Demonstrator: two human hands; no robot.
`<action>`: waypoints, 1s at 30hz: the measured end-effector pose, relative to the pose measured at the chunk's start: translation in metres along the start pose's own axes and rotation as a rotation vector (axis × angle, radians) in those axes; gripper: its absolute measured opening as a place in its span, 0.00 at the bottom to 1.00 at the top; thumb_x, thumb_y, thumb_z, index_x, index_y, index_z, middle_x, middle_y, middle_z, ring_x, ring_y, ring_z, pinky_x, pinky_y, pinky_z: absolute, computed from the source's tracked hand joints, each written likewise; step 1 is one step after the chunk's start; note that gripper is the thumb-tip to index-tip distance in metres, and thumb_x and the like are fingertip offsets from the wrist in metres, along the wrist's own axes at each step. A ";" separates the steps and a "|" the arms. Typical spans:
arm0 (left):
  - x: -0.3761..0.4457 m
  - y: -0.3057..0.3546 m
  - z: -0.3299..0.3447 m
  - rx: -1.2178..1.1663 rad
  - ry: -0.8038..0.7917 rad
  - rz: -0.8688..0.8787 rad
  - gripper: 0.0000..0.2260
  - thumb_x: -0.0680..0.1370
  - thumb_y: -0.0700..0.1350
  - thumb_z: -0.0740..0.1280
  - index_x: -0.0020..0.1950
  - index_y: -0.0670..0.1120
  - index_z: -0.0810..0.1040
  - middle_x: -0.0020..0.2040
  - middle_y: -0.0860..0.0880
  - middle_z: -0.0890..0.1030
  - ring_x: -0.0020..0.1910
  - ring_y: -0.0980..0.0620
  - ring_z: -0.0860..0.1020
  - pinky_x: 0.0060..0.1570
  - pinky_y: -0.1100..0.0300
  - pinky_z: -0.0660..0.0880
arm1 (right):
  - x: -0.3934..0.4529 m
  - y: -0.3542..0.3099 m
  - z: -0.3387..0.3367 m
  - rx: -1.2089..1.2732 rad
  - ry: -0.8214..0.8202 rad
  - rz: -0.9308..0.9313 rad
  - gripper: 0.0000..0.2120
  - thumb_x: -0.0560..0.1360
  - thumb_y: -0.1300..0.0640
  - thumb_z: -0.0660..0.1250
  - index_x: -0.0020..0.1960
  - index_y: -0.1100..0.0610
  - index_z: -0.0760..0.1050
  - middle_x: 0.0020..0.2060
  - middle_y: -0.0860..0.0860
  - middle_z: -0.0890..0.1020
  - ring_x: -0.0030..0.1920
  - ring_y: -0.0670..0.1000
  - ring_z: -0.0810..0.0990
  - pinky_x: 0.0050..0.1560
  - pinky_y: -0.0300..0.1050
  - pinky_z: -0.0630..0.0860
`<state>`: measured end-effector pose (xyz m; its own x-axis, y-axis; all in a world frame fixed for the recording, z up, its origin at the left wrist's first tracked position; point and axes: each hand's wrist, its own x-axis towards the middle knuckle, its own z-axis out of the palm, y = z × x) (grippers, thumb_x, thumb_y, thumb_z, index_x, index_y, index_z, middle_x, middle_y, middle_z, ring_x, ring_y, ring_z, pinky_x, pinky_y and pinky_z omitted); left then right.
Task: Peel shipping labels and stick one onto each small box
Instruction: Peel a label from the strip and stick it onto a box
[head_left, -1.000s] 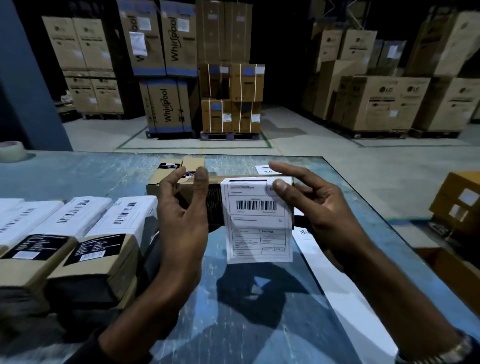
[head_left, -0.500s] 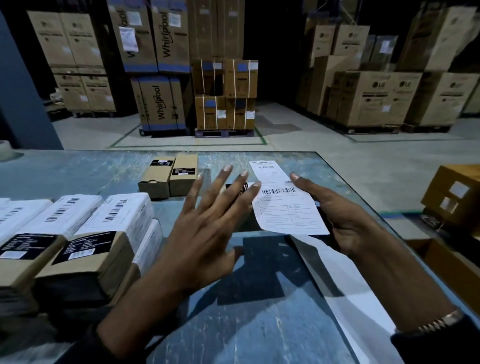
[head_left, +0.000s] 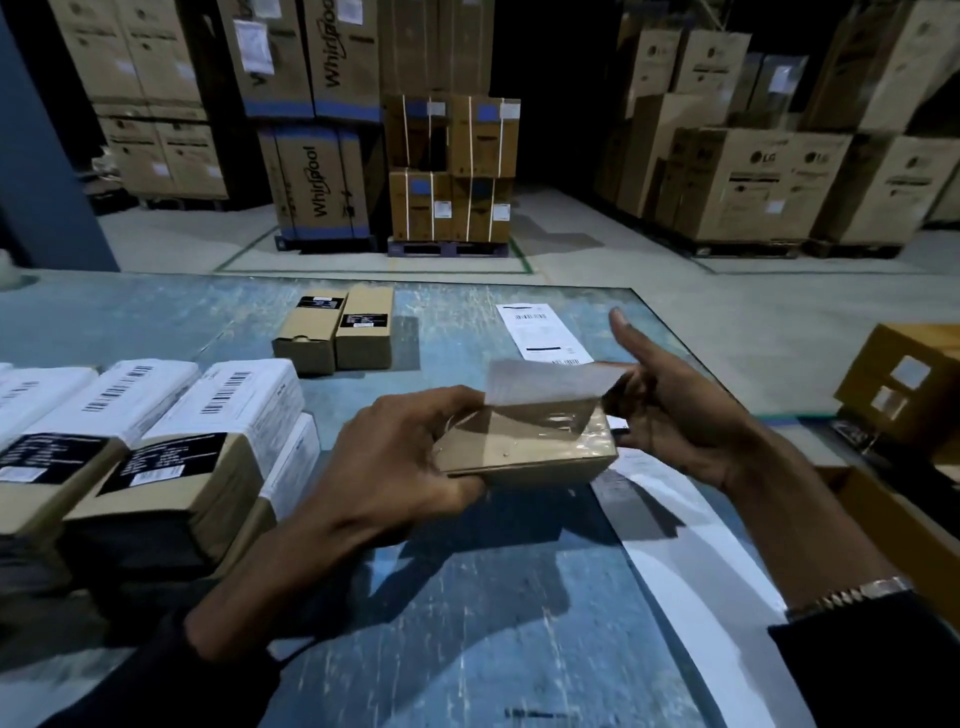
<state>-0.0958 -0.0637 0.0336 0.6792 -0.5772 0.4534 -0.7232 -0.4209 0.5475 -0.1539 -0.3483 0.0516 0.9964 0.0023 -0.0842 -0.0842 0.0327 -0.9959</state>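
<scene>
My left hand (head_left: 395, 457) grips the left end of a small brown box (head_left: 524, 457), holding it just above the blue table (head_left: 467, 623). Pinched between thumb and fingers of my right hand (head_left: 670, 415) is a white shipping label (head_left: 545, 382), its index finger pointing up. The label arches over the box's top face with its blank side towards me. One edge meets the box near my left fingertips; the rest stands clear of the cardboard.
Labelled boxes (head_left: 171, 441) are stacked at the left. Two plain small boxes (head_left: 335, 332) stand at the back, with a printed label sheet (head_left: 540, 332) to their right. A white backing strip (head_left: 675, 571) runs along the table's right edge. Brown cartons (head_left: 904, 384) sit beyond it.
Half a second ago my left hand was spread open beside the box and the label faced me. Now it grips the box, and the label is turned over above the top.
</scene>
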 end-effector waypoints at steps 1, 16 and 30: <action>0.001 -0.002 -0.001 -0.033 -0.039 -0.049 0.31 0.59 0.60 0.76 0.62 0.66 0.79 0.46 0.64 0.85 0.46 0.59 0.83 0.47 0.52 0.81 | -0.001 0.002 -0.001 -0.015 -0.098 -0.008 0.42 0.75 0.27 0.67 0.70 0.63 0.80 0.67 0.63 0.82 0.69 0.62 0.79 0.76 0.64 0.70; 0.010 -0.017 0.001 -0.141 -0.341 -0.286 0.30 0.54 0.71 0.80 0.51 0.60 0.83 0.46 0.60 0.86 0.45 0.59 0.84 0.51 0.53 0.82 | -0.005 0.021 0.013 -0.257 -0.335 -0.025 0.21 0.71 0.77 0.74 0.54 0.55 0.88 0.55 0.54 0.89 0.55 0.49 0.87 0.53 0.38 0.82; -0.016 -0.017 0.011 -0.019 -0.120 -0.029 0.32 0.61 0.74 0.76 0.64 0.78 0.75 0.54 0.76 0.78 0.60 0.63 0.76 0.58 0.49 0.80 | -0.006 0.023 0.015 -0.296 -0.305 -0.025 0.35 0.69 0.74 0.76 0.72 0.53 0.79 0.68 0.45 0.83 0.68 0.48 0.82 0.64 0.41 0.79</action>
<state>-0.0955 -0.0545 0.0093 0.6788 -0.6453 0.3503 -0.7004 -0.4259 0.5727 -0.1614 -0.3330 0.0295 0.9491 0.3019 -0.0903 -0.0120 -0.2518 -0.9677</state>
